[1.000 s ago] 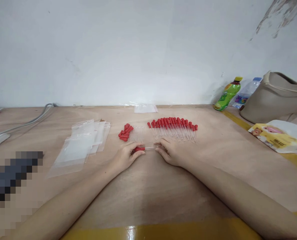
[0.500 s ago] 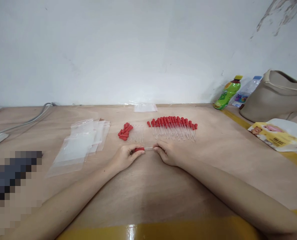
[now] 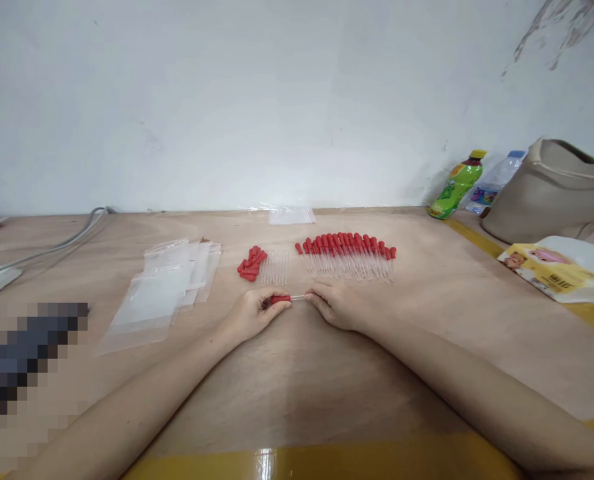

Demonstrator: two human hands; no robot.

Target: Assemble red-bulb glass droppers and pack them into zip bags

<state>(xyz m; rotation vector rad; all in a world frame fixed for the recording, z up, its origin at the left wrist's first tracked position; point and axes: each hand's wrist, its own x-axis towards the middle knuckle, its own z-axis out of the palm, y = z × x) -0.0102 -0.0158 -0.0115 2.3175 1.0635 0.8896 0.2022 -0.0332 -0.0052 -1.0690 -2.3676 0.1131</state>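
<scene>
My left hand (image 3: pixel 251 315) pinches a red rubber bulb (image 3: pixel 279 299) just above the wooden table (image 3: pixel 297 373). My right hand (image 3: pixel 337 307) pinches a thin clear glass tube (image 3: pixel 299 297) whose end meets the bulb. Both hands are closed and sit close together at the table's middle. Just beyond them lie a small heap of loose red bulbs (image 3: pixel 251 263), a row of bare glass tubes (image 3: pixel 275 267), and a long row of droppers with red bulbs fitted (image 3: pixel 347 255).
A stack of clear zip bags (image 3: pixel 164 287) lies to the left. A flat clear bag (image 3: pixel 291 215) rests by the wall. At the right stand a green bottle (image 3: pixel 455 185), a water bottle (image 3: pixel 495 181), a beige bag (image 3: pixel 551 193) and a tissue pack (image 3: pixel 559 270). A grey cable (image 3: pixel 51 247) runs at far left.
My right hand has drawn in toward the left hand, pushing the glass tube further into the red bulb. The gap between the hands has shrunk.
</scene>
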